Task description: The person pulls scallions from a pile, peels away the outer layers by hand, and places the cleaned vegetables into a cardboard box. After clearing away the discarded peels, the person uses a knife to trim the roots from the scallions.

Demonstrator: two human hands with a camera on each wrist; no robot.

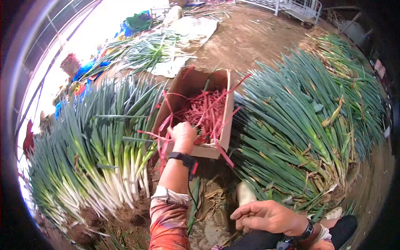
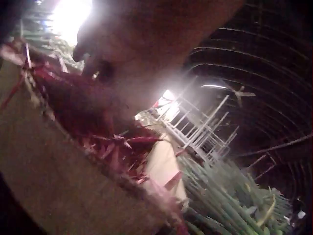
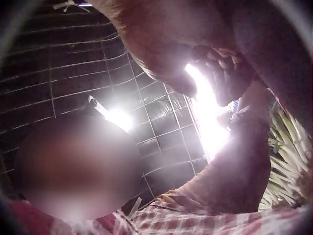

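Over the near left part of a cardboard box [image 1: 227,121] is my left hand [image 1: 182,135], its fingers down among red strips [image 1: 208,108]. Whether they hold a strip cannot be made out. Strips also hang over the box's rim beside that hand. The left wrist view shows the hand [image 2: 132,54] dark above the box wall [image 2: 58,166] and the strips [image 2: 115,154], fingertips unclear. My right hand [image 1: 268,216], in front of my body, has loosely bent fingers with nothing in them. In the right wrist view this hand [image 3: 181,44] is also empty.
Upright leeks or large green onions [image 1: 112,158] stand left of the box. A big leafy pile [image 1: 291,125] lies to the right. Beyond the box, more stalks [image 1: 146,52] lie near a white sheet [image 1: 196,31]. A white metal frame [image 1: 287,6] is at the back.
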